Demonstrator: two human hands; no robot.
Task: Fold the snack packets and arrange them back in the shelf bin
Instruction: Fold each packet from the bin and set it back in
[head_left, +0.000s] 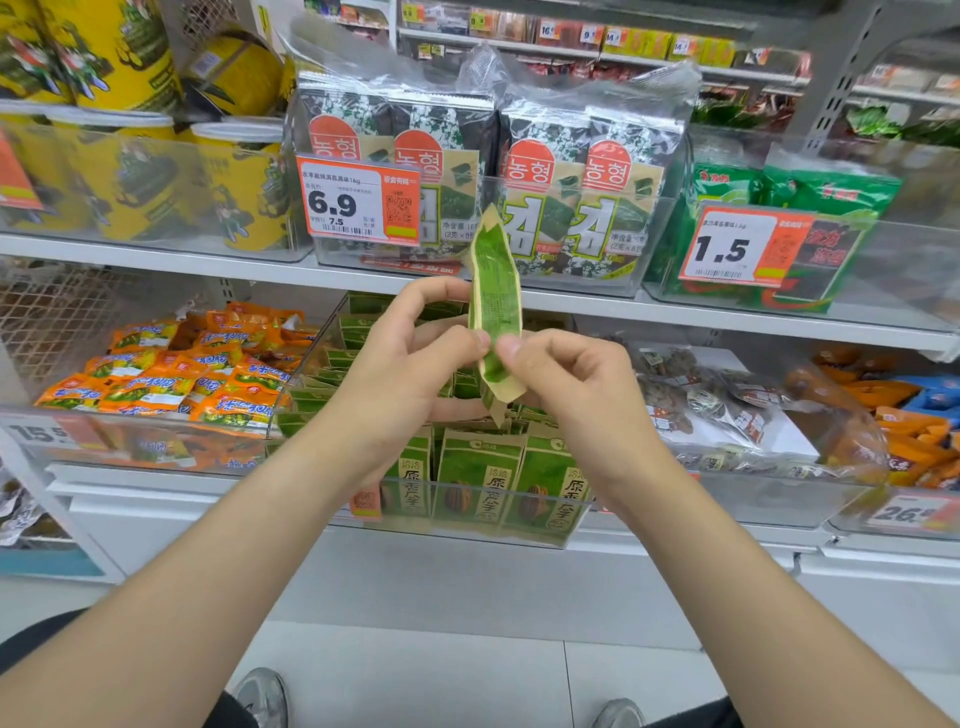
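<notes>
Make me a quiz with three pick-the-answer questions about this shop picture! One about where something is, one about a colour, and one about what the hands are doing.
1. Where is the bin of green packets like the one being held?
A. On the floor
B. On the lower shelf, below the hands
C. On the top shelf

2. What colour are the packets in the bin to the left of it?
A. Mostly orange
B. Purple
C. White

3. What is happening with the green packet?
A. It lies on the floor
B. Both hands pinch it
C. One hand drops it

Answers:
1. B, the clear bin with green packets sits under the hands on the lower shelf.
2. A, that pile shows orange wrappers.
3. B, the left hand and right hand both grip its lower part, holding it upright.
</notes>
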